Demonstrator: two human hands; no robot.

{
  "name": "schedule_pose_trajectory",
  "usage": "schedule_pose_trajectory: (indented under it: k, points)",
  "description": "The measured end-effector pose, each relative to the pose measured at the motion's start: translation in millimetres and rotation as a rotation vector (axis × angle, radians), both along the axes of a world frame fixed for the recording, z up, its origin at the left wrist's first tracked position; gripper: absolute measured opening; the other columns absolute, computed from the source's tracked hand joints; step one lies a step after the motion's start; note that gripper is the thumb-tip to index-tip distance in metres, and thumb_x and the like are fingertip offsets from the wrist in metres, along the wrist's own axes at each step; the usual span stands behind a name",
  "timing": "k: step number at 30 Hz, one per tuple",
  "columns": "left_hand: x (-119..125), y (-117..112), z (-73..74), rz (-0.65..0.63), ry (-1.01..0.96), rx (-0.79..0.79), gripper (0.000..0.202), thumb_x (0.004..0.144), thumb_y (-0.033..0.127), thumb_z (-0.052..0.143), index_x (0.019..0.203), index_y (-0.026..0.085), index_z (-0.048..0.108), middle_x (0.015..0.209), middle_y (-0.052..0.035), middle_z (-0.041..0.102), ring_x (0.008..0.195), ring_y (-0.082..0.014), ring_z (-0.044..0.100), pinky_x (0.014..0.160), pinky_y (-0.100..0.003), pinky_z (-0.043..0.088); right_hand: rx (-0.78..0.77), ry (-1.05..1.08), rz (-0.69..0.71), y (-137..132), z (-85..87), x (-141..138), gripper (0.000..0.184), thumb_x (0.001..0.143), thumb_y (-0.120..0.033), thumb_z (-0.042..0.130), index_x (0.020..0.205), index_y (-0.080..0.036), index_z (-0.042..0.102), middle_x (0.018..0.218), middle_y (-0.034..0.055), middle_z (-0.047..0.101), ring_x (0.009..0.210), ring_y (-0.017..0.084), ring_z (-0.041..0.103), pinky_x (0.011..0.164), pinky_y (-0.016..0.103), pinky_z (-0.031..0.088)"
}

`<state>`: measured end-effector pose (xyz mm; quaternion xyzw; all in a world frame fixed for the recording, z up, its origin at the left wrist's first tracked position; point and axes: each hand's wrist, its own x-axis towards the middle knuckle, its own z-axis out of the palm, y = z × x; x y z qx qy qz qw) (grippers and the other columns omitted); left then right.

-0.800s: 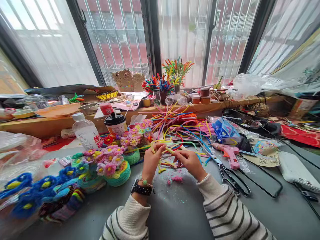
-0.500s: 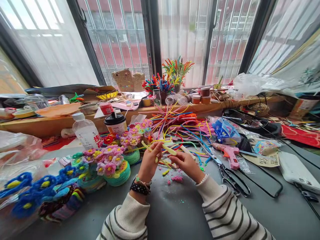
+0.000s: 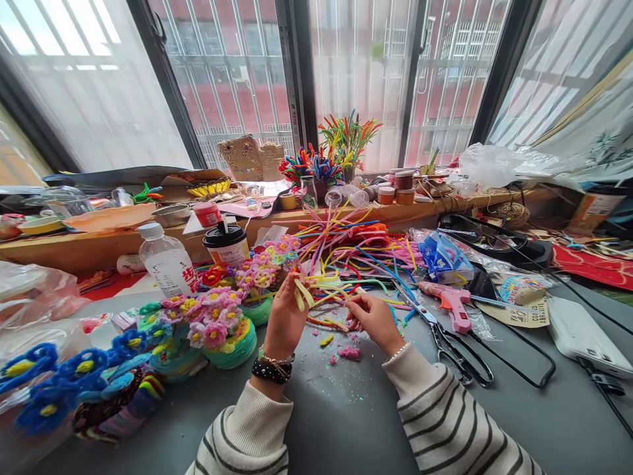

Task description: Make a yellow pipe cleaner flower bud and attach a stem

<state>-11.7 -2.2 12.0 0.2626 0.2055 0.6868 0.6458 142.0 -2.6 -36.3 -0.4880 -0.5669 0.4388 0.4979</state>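
In the head view the left hand is raised just above the grey table top, its fingers pinched around a bent pale yellow fuzzy pipe cleaner, whose looped end stands up above the fingertips. The right hand sits just to the right of it, a little lower, fingers curled and pinching a thin strand; it is too small to tell whether that strand is the far end of the same pipe cleaner. Between and just below the two hands lie a short yellow offcut and a small tuft of pink fluff on the table. Just beyond both hands spreads a loose heap of many-coloured pipe cleaners. To the left of the left hand stand round green yarn-wound baskets topped with pink and yellow pipe-cleaner flowers, and further left lies a row of blue pipe-cleaner flowers with yellow centres. To the right of the right hand lie black-handled scissors, nearly touching the striped sleeve, and beyond them a pink hot-glue gun. Behind the left hand stand a clear plastic water bottle and a paper cup with a black lid.
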Motion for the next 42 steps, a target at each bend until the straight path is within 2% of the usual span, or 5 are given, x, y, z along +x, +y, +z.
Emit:
schedule_pose_trajectory:
  k: [8, 14, 22, 37, 42]
  points:
    - [2, 3, -2.0, 0.087, 0.022, -0.038, 0.005, 0.072, 0.017, 0.052, 0.073, 0.015, 0.057, 0.074, -0.0010, 0.062, 0.073, -0.0104, 0.059, 0.071, -0.025, 0.046, -0.195, 0.312, -0.015, -1, 9.3, -1, 0.015, 0.068, -0.028, 0.054, 0.061, -0.015, 0.049, 0.056, 0.0011, 0.062, 0.042, 0.008, 0.054, 0.038, 0.017, 0.041]
    - [10, 0, -11.2, -0.070, 0.497, -0.010, 0.019, 0.067, 0.030, 0.058, 0.078, 0.014, 0.056, 0.049, 0.0079, 0.042, 0.034, 0.0016, 0.030, 0.034, -0.010, 0.024, -0.173, 0.480, 0.064, -7, 15.4, 1, 0.020, 0.061, -0.032, 0.063, 0.070, -0.014, 0.058, 0.068, 0.0008, 0.062, 0.053, 0.007, 0.054, 0.049, 0.017, 0.043]
    - [17, -4, -13.0, -0.222, 1.100, 0.114, 0.026, 0.064, 0.040, 0.057, 0.068, 0.015, 0.055, 0.060, 0.0032, 0.054, 0.039, -0.0015, 0.032, 0.036, -0.015, 0.023, -0.150, 0.477, 0.074, -5, 11.1, -2, 0.020, 0.057, -0.032, 0.066, 0.066, -0.015, 0.063, 0.057, -0.0038, 0.053, 0.050, 0.004, 0.042, 0.048, 0.016, 0.036]
    - [15, -6, -8.2, -0.416, 1.085, -0.027, 0.030, 0.062, 0.043, 0.056, 0.061, 0.013, 0.060, 0.053, -0.0009, 0.059, 0.034, -0.0014, 0.021, 0.036, -0.019, 0.009, -0.041, 0.748, -0.244, 5, 23.1, 34, 0.022, 0.054, -0.031, 0.067, 0.069, -0.019, 0.056, 0.068, -0.0043, 0.061, 0.050, 0.005, 0.051, 0.040, 0.014, 0.038]
    - [13, -4, -11.8, -0.279, 1.070, -0.046, 0.031, 0.064, 0.043, 0.055, 0.064, 0.013, 0.064, 0.061, -0.0028, 0.062, 0.034, -0.0010, 0.022, 0.036, -0.019, 0.013, -0.049, 0.707, -0.214, 3, 23.1, 29, 0.025, 0.053, -0.034, 0.068, 0.069, -0.018, 0.055, 0.061, -0.0034, 0.061, 0.049, 0.007, 0.054, 0.044, 0.016, 0.042]
